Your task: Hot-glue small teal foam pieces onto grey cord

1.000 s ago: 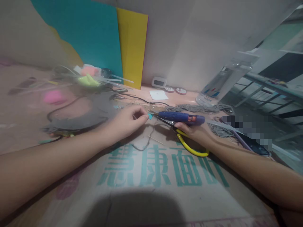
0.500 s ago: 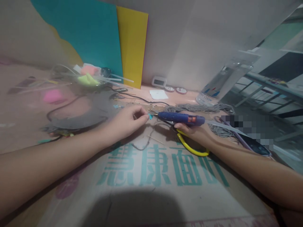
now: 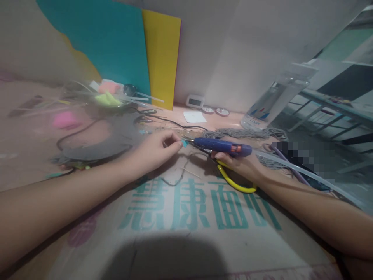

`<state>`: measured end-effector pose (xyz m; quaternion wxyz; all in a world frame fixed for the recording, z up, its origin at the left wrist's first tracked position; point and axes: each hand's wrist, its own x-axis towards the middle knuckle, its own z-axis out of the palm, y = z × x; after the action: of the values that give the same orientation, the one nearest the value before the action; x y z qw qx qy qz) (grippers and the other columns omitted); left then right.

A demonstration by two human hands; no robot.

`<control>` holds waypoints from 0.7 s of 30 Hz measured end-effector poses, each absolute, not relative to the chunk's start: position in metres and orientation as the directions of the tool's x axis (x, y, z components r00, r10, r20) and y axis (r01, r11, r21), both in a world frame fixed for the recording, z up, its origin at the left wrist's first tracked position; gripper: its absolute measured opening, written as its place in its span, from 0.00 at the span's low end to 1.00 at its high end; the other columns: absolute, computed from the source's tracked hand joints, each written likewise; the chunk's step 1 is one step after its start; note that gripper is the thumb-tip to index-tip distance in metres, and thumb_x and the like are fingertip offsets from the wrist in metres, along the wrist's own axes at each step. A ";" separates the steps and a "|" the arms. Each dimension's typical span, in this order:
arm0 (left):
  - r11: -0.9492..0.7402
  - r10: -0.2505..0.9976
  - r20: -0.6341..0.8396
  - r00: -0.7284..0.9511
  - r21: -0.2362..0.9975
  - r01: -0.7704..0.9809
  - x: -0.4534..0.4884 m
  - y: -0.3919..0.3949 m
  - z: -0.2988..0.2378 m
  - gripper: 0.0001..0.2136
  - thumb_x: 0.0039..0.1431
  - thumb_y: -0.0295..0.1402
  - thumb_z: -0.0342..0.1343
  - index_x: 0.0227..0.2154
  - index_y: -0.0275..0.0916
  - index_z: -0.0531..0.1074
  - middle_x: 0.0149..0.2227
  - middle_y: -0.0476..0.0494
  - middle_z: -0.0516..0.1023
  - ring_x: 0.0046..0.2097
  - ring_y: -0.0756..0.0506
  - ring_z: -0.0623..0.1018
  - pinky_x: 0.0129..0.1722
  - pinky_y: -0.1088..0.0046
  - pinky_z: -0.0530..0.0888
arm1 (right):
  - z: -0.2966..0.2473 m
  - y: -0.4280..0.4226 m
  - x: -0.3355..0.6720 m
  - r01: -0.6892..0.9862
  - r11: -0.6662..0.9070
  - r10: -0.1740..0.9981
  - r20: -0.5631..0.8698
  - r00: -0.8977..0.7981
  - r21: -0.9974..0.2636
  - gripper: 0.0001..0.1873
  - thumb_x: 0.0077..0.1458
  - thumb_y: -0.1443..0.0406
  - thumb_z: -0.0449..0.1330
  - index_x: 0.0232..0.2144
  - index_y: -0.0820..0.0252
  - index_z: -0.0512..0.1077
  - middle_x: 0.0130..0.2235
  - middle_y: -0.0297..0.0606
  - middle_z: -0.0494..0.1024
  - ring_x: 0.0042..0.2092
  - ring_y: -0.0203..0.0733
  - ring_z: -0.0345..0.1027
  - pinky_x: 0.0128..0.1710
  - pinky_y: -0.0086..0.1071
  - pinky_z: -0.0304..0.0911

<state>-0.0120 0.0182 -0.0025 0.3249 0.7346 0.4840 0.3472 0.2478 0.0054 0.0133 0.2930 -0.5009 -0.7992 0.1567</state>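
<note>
Gluing in hand: left hand (image 3: 157, 149), fingers pinched shut on small teal paper scrap (image 3: 184, 143), at 9 o'clock of nozzle; right hand (image 3: 236, 164), fingers wrapped round blue plastic glue gun (image 3: 223, 146); best steadied, nozzle touching scrap edge, clear of fingertips.

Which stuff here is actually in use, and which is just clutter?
In use: left hand pinching a teal piece; right hand holding the glue gun, nozzle at the piece.
Lying about: scissors under the right hand, grey cord, bottle, teal sheet, yellow sheet, white paper square.
</note>
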 end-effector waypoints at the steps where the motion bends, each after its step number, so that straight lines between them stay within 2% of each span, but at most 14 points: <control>1: -0.320 0.937 0.195 0.291 0.813 0.487 -0.012 0.018 -0.002 0.11 0.60 0.41 0.53 0.30 0.38 0.72 0.26 0.50 0.73 0.27 0.48 0.69 0.28 0.72 0.63 | 0.014 0.005 0.248 0.708 0.449 0.892 0.311 -0.327 -0.544 0.17 0.53 0.49 0.62 0.28 0.56 0.72 0.27 0.36 0.75 0.29 0.43 0.68 0.29 0.35 0.62; 13: -0.295 0.943 0.176 0.281 0.833 0.469 -0.014 0.019 -0.004 0.10 0.60 0.41 0.53 0.30 0.40 0.71 0.22 0.53 0.70 0.24 0.49 0.68 0.26 0.73 0.63 | 0.015 0.004 0.247 0.705 0.457 0.888 0.313 -0.336 -0.543 0.20 0.53 0.46 0.61 0.28 0.57 0.72 0.27 0.37 0.76 0.28 0.42 0.69 0.27 0.35 0.63; 17: -0.282 0.949 0.176 0.263 0.848 0.449 -0.015 0.022 -0.007 0.11 0.60 0.42 0.54 0.29 0.40 0.70 0.20 0.53 0.68 0.25 0.48 0.69 0.26 0.74 0.64 | 0.014 0.004 0.250 0.665 0.466 0.884 0.343 -0.318 -0.583 0.19 0.55 0.47 0.60 0.29 0.56 0.74 0.31 0.38 0.79 0.33 0.45 0.73 0.34 0.37 0.68; 21: -0.262 0.955 0.164 0.247 0.858 0.442 -0.013 0.022 -0.006 0.12 0.59 0.43 0.54 0.27 0.40 0.69 0.21 0.53 0.69 0.24 0.49 0.68 0.24 0.74 0.63 | 0.015 0.008 0.253 0.567 0.447 0.893 0.374 -0.249 -0.692 0.25 0.58 0.42 0.53 0.30 0.54 0.75 0.33 0.38 0.80 0.35 0.45 0.73 0.40 0.39 0.70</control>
<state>-0.0135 0.0220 -0.0056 0.3532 0.7062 0.4945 0.3633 0.2529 0.0078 0.0149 0.3811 -0.4799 -0.7606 0.2145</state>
